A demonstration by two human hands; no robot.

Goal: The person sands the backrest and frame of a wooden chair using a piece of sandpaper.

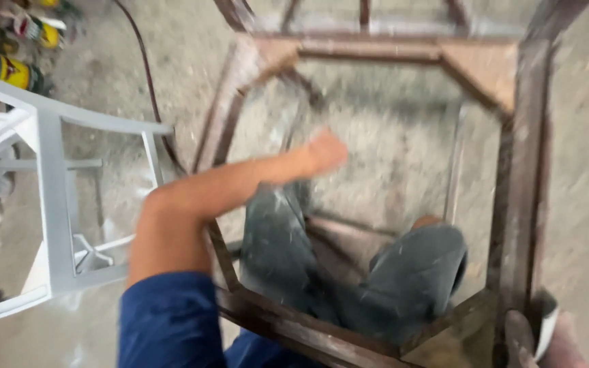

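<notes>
Head view, very blurred. Person stands inside a rusty metal frame (526, 170) on a concrete floor (390, 157), legs in dark grey trousers (349, 272) within it. Left hand (325, 151) stretched forward over the frame's middle, arm bare below a blue sleeve (168, 320); fingers look curled shut, holding nothing visible, though blur makes that unsure. Right hand (540, 337) at the frame's near right corner, fingers wrapped round a white roll-like object (547, 320) just beside the corner post. White metal frame (56, 204) stands off the left side; cans (15, 48) at far left; a cable (148, 75) runs along the floor
</notes>
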